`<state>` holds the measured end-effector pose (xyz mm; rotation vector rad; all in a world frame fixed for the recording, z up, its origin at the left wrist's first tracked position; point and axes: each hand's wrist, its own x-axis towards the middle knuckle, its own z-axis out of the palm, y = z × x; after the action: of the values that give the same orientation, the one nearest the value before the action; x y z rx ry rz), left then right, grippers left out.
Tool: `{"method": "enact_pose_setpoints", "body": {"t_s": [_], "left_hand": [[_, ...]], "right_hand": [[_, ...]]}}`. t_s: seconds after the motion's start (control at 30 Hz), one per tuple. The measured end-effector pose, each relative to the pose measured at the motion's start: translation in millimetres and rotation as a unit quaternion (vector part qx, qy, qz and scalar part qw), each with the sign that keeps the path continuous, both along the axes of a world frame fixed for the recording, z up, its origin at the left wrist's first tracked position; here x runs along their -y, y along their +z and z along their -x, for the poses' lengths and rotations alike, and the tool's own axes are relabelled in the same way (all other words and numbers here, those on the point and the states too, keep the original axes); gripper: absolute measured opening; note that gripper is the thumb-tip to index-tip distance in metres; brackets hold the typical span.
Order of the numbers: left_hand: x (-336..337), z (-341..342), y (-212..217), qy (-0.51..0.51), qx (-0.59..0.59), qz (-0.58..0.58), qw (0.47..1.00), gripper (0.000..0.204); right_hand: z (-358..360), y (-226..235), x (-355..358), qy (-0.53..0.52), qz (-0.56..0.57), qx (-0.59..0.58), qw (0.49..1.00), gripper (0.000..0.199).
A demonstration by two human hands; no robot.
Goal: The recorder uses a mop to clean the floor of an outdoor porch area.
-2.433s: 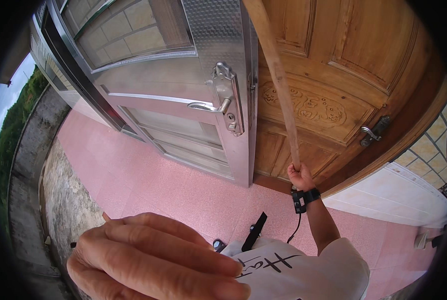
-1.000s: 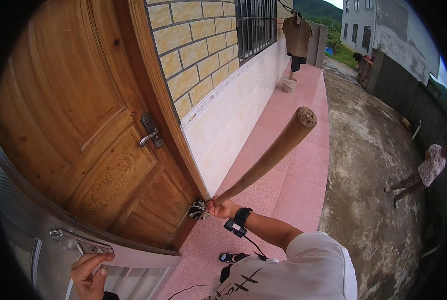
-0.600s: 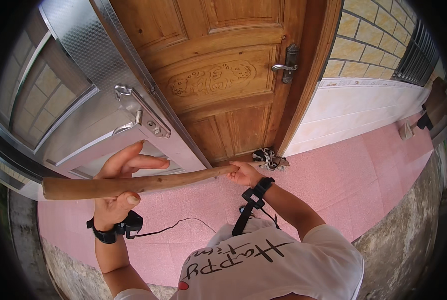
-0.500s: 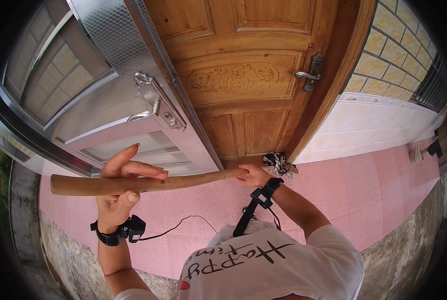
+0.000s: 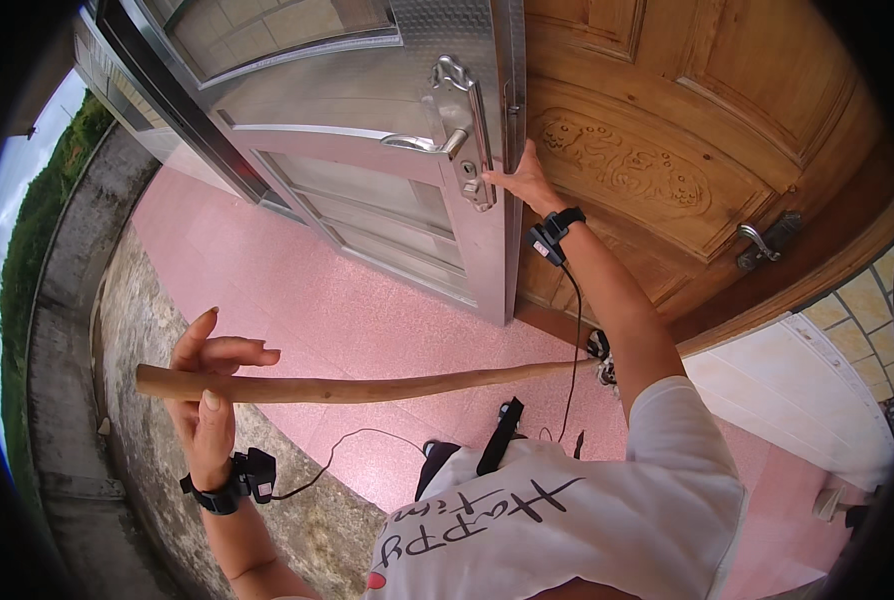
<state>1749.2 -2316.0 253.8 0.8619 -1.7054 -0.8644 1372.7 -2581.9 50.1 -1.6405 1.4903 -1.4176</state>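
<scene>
My left hand [image 5: 207,390] grips the thick end of a long wooden stick [image 5: 377,389], with its index finger raised and the thumb along the near side. The stick lies nearly level across my front, and its thin end reaches right toward shoes by the doorway. My right hand [image 5: 529,182] is at the free edge of a pinkish metal door [image 5: 377,165], thumb on the lock plate [image 5: 472,150] just below the silver lever handle [image 5: 435,143]. Its other fingers are on the far side of that edge, partly hidden.
Behind the metal door stands a carved wooden door [image 5: 627,160] with its own handle [image 5: 764,243]. Several shoes [image 5: 602,360] lie at its foot. Pink floor tiles [image 5: 297,290] meet rough concrete [image 5: 267,470], with a low wall [image 5: 67,330] at left. Black cables hang from both wrist bands.
My right hand has let go of the stick's thin end and moved up to the metal door's edge. The view has turned left. My left hand still holds the stick.
</scene>
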Motion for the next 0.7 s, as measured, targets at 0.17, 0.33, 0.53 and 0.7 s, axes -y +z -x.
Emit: {"method": "enact_pose_setpoints", "body": {"t_s": [0.17,0.33,0.53,0.7], "left_hand": [[-46.5,-20.5,1.0,0.039,0.059,-0.025,0.997,0.059],[-65.3,-29.4,-6.9,0.042,0.057,-0.039,0.997,0.054],[-96.3,-27.0,-8.6,0.028,0.027,-0.054,0.998,0.041],[-116.6,-29.5,-6.8,0.063,0.051,-0.086,0.993,0.043]], "right_hand": [[-22.4,15.5,-15.3,-0.077,-0.032,-0.016,0.996,0.08],[-75.6,3.2,-49.6,-0.143,0.089,-0.065,0.984,0.087],[-117.1,-10.8,-80.2,-0.127,0.187,-0.096,0.969,0.093],[-131.2,-7.1,-105.5,-0.048,0.167,-0.144,0.974,0.09]]}}
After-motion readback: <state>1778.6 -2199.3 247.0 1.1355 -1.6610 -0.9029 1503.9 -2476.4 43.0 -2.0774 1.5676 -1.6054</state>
